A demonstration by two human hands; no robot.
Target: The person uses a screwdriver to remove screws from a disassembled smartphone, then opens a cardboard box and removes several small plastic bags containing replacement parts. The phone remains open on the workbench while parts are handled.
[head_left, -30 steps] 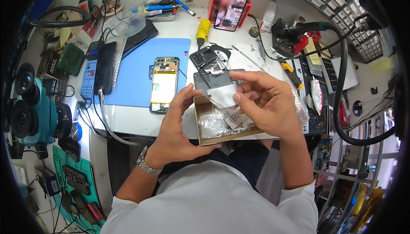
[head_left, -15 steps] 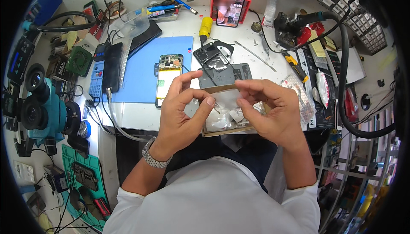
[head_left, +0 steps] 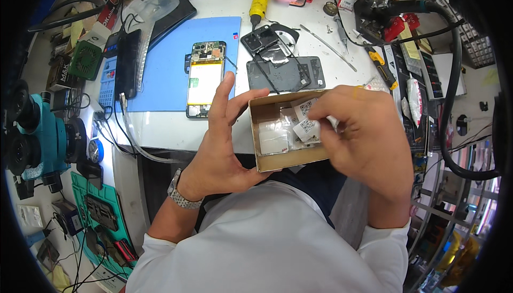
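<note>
An open cardboard box is held above the table's near edge, over my lap. My left hand grips its left side, thumb along the near wall and fingers raised beside the far corner. Inside lie small clear plastic bags and white labels printed with square codes. My right hand reaches in over the box's right half, its fingers curled and pinched on a small labelled packet; the fingertips are partly hidden. Beyond the box lies an opened phone with its circuit board and battery showing.
A blue mat lies under the opened phone. Dark phone back panels, a yellow-handled tool and a metal rod lie beyond the box. A teal microscope stands at left; a thick black hose hangs at right.
My left hand has gone from over the box to gripping its left side. My right hand has moved down into the box. The view has shifted, and the labels now show.
</note>
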